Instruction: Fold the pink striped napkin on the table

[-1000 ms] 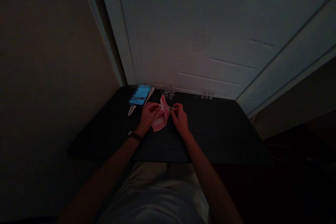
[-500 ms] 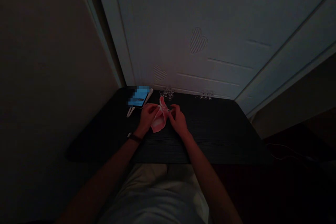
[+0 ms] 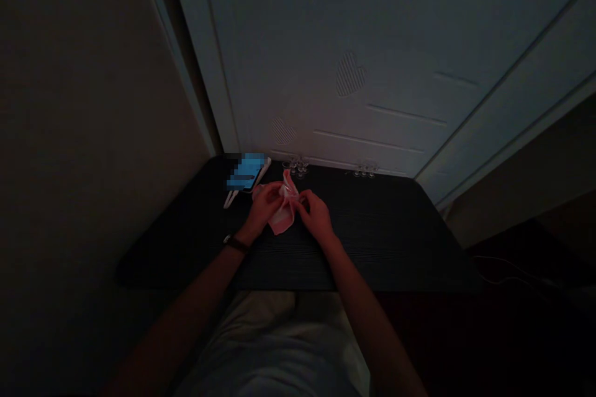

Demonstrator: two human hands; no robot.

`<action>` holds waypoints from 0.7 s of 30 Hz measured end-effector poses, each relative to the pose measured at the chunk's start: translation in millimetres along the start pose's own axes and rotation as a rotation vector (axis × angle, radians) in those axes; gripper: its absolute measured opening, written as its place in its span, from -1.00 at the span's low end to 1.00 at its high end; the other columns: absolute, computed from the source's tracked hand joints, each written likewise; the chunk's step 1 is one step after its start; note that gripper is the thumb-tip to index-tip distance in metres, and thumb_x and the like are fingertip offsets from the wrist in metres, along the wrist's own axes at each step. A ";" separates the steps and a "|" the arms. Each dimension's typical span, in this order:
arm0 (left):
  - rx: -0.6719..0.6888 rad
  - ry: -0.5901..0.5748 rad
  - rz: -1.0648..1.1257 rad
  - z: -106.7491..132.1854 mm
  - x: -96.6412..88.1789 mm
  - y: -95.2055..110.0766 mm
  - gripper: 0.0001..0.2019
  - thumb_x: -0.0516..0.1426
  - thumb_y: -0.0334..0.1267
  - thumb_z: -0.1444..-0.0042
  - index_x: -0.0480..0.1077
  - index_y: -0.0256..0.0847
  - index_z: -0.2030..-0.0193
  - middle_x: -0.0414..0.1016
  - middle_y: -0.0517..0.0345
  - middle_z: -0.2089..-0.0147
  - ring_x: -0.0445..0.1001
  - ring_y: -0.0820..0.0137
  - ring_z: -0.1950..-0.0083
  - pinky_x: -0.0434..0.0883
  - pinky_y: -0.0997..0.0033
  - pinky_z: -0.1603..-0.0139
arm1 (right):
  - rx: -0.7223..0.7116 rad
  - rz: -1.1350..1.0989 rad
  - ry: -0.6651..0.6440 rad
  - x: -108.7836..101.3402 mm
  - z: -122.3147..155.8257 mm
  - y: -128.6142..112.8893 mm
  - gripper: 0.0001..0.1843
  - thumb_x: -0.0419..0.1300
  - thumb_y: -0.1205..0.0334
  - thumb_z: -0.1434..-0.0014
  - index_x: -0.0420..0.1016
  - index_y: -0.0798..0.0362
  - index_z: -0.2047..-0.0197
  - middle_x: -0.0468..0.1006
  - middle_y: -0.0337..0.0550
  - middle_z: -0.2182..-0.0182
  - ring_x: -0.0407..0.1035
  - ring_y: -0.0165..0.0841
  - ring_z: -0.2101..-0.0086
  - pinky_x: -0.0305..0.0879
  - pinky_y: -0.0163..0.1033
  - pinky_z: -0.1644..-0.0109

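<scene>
Both my hands are at the far middle of a dark table (image 3: 382, 242) in dim light. My left hand (image 3: 264, 206), with a dark watch band on its wrist, is closed on the left side of a small pink cloth (image 3: 283, 218). My right hand (image 3: 315, 214) pinches the cloth's upper right edge with its fingers together. The cloth hangs folded between the two hands, its lower end resting on the table. Whether something small is also held between my fingers is too dark to tell.
A lit phone (image 3: 246, 172) with a blue screen lies at the table's far left, a white cable (image 3: 231, 198) beside it. Small clear glass pieces (image 3: 297, 166) and another cluster (image 3: 364, 170) stand along the far edge against a white door (image 3: 354, 74). A wall is at left.
My right hand has moved slightly left, closer to my left hand, and the pink cloth is more bunched between them. The view shifted a little.
</scene>
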State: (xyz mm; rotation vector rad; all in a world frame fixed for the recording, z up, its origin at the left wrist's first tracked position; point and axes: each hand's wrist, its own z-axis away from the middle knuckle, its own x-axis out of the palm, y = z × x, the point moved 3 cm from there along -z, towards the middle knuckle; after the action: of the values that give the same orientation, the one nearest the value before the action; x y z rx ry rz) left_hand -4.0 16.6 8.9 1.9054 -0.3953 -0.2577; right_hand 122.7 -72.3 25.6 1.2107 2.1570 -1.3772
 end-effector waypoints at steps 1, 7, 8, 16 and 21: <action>-0.023 -0.006 0.018 0.3 0.3 0.3 -0.67 0.17 -0.29 0.16 0.37 -0.20 0.17 0.42 0.08 0.10 0.42 0.29 0.09 0.36 0.24 0.05 | -0.009 0.015 -0.005 0.2 0.0 -0.6 -0.77 -0.01 0.04 -0.19 0.28 0.02 0.27 0.41 -0.23 0.39 0.31 -0.41 0.37 0.18 -0.32 0.26; -0.084 0.059 0.035 -0.2 -4.6 -5.7 -0.73 0.16 -0.22 0.10 0.40 -0.25 0.21 0.42 0.06 0.15 0.42 0.28 0.10 0.35 0.25 0.04 | -0.019 0.050 -0.008 -0.3 0.3 -1.5 -0.78 0.02 0.07 -0.18 0.31 0.04 0.24 0.41 -0.20 0.32 0.30 -0.40 0.34 0.18 -0.32 0.24; -0.081 0.069 0.043 -0.5 -5.5 -6.8 -0.73 0.17 -0.21 0.10 0.40 -0.25 0.22 0.43 0.06 0.16 0.42 0.28 0.09 0.34 0.25 0.03 | -0.012 0.051 -0.002 -0.4 0.4 -1.3 -0.78 0.02 0.06 -0.18 0.31 0.04 0.24 0.41 -0.20 0.32 0.30 -0.40 0.33 0.18 -0.32 0.24; -0.075 0.057 0.076 0.3 -6.1 -5.6 -0.70 0.19 -0.19 0.11 0.41 -0.25 0.21 0.44 0.04 0.14 0.42 0.27 0.09 0.33 0.24 0.01 | 0.052 0.100 0.060 0.4 0.3 5.0 -0.87 0.02 0.17 -0.16 0.30 0.02 0.27 0.39 -0.23 0.36 0.28 -0.42 0.35 0.16 -0.34 0.28; -0.101 0.006 0.081 2.2 -2.8 -3.3 -0.72 0.21 -0.20 0.15 0.42 -0.25 0.26 0.47 0.07 0.22 0.44 0.30 0.17 0.37 0.30 0.11 | 0.089 0.163 0.094 -0.4 -0.1 12.6 -0.85 -0.01 0.20 -0.18 0.29 0.03 0.39 0.36 -0.23 0.43 0.25 -0.42 0.40 0.12 -0.34 0.33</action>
State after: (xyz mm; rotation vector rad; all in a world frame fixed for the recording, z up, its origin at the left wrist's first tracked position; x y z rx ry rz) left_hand -6.9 16.8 5.0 1.7870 -0.4466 -0.2138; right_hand 132.8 -70.1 18.5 1.4770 2.0246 -1.3856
